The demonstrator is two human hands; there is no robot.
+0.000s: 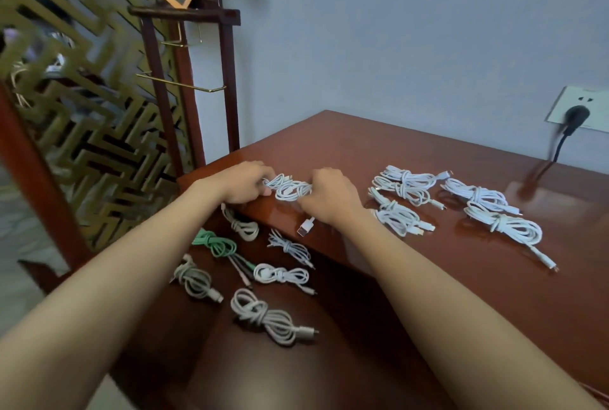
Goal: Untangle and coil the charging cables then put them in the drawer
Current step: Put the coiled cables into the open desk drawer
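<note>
Drawer: the drawer (349, 327) stands open below the desk edge and holds coiled cables, among them a green cable (216, 243) and a grey coil (263, 315); bare floor shows on its right side.
Hands: the left hand (244, 183) and right hand (331, 197) have curled fingers pinching opposite ends of a white cable (290, 188).
Cable: looped and held just above the near-left corner of the desk (362, 142), with its USB plug (305, 226) dangling over the edge.
Risk: a slackened pinch would likely let the loops spring open, and the hanging plug may snag the edge.
Room: a straight drop into the drawer; the wooden stand (227, 80) crowds the left.
Far: white bundles (502, 223) lie well apart to the right.
</note>
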